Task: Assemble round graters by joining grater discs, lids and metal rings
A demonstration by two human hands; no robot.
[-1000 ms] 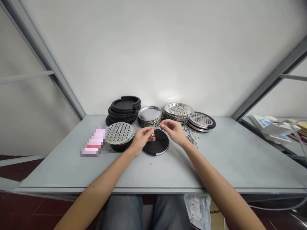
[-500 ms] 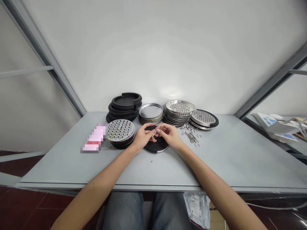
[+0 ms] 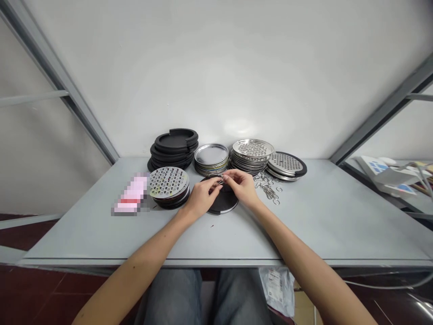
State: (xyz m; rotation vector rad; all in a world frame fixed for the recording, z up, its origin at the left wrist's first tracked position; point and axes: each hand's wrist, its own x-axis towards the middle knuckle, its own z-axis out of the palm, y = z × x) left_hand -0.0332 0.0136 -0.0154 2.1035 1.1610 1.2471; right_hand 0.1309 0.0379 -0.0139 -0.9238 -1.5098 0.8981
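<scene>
Both hands meet over a black round disc point(image 3: 223, 203) with a silver edge. My left hand point(image 3: 201, 197) pinches a small shiny metal clasp point(image 3: 221, 181) between thumb and fingers. At the same spot my right hand point(image 3: 244, 188) is closed on a small metal ring, which its fingertips partly cover. Whether ring and clasp are linked, I cannot tell. Just right of my right hand lies a loose heap of metal rings and clasps point(image 3: 269, 189).
Behind the hands stand a stack of black notched rims point(image 3: 174, 142), silver lids point(image 3: 211, 155) and perforated grater discs point(image 3: 253, 149). A rimmed grater point(image 3: 287, 164) lies right. More grater discs point(image 3: 169, 183) and a blurred pink item point(image 3: 132, 194) are left.
My hands were apart a second ago, each with a small metal piece. They have come together above the black disc, and the pieces now touch or overlap. The view shifted slightly.
</scene>
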